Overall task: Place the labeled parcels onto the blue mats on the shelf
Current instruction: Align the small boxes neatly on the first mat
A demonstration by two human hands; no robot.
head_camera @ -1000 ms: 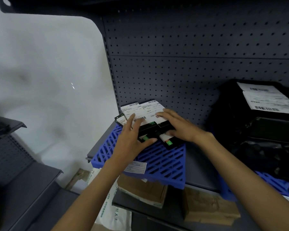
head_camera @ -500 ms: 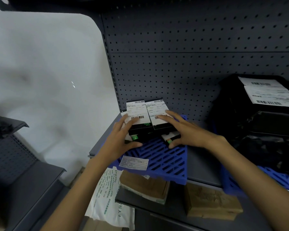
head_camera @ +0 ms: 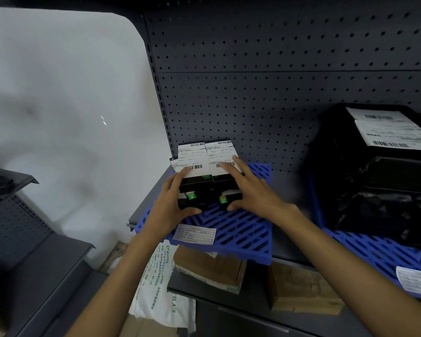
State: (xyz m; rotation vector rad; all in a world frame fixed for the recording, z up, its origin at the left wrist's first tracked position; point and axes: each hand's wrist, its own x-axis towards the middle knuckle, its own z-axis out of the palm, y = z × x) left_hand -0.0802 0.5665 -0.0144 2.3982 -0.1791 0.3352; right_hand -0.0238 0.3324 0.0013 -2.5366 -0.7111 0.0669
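A stack of small black parcels (head_camera: 206, 181) with white barcode labels and green stickers sits at the back of a blue slatted mat (head_camera: 231, 232) on the grey shelf. My left hand (head_camera: 168, 205) cups the stack's left side, thumb along its front bottom edge. Against the right side presses my right hand (head_camera: 250, 190), fingers laid over the top label. Both hands hold the stack. A second blue mat (head_camera: 372, 249) to the right carries large black parcels (head_camera: 374, 171) with white labels.
The perforated grey back panel (head_camera: 277, 81) stands right behind the stack. Brown cardboard parcels (head_camera: 209, 266) and a white printed bag (head_camera: 158, 288) lie on the lower shelf. A white wall is at the left, with another grey shelf unit (head_camera: 22, 239) below it.
The stack has been squared up and slid back on the mat toward the back panel. Both hands shifted from resting on top to clasping its sides.
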